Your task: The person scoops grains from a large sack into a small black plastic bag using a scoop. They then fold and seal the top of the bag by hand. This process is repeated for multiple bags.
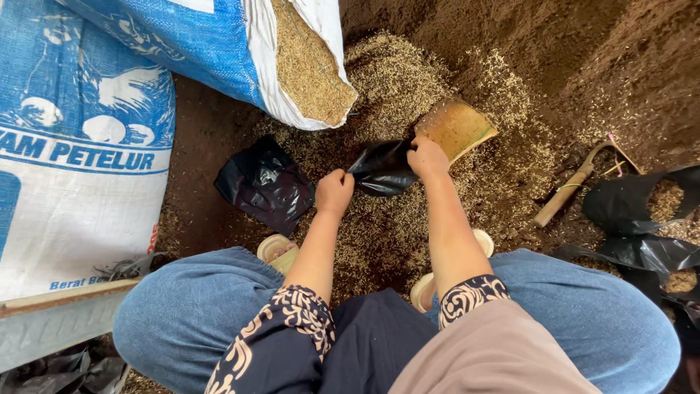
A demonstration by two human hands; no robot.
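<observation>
- Looking straight down from the head camera: a person squats on bare brown soil, blue-jeaned knees wide, pale sandals under them.
- The left hand [335, 191] pinches one edge of a small black plastic bag [382, 168]; the grip is tight on the film, fingers curled under.
- The right hand [427, 156] has the opposite edge of the same bag, fingers closed on the rim, so the bag hangs stretched between the two hands, just above the ground.
- Right behind the right hand lies a flat woven bamboo scoop [457, 125], tan with a green-edged rim, resting on the scattered rice husk [397, 80]; whether the hand touches it, I cannot tell.
- The husk spreads pale and loose across the dark soil [583, 51], thickest under and beyond the hands.
- To the left of the left hand, a stack of flat black plastic bags [266, 182] lies on the ground, apart from the one held.
- Upper left: a blue and white woven sack [219, 44], tipped over, mouth open and full of husk, spilling toward the pile.
- Far left, a second large white and blue sack [73, 182] lies flat.
- On the right, a wooden-handled tool [572, 190] lies on the soil, near several filled black bags [642, 211] at the edge of view.
</observation>
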